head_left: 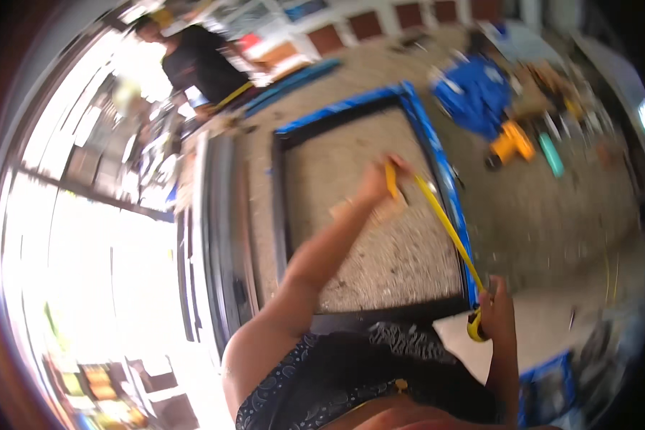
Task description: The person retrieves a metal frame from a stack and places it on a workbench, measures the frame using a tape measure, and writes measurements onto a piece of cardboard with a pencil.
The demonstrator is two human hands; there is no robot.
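A yellow tape measure blade (448, 223) stretches slantwise along the right side of a rectangular frame (278, 193), black inside and wrapped in blue film on its outer faces. At the blade's upper end, inside the frame's outline, my left hand (383, 178) is closed, fingers blurred. A short yellow-orange strip crosses that hand; whether it is part of the blade or a separate thing, I cannot tell. By the frame's near right corner, my right hand (498, 308) grips the tape measure's case (476, 327), partly covered by the fingers.
Long dark profiles (218, 229) lie left of the frame. Beyond it are blue-wrapped bars (294, 86) and another person (204, 64) in a black shirt. At right lie a blue cloth or bag (473, 93), an orange-yellow power tool (510, 145) and a turquoise object (551, 154).
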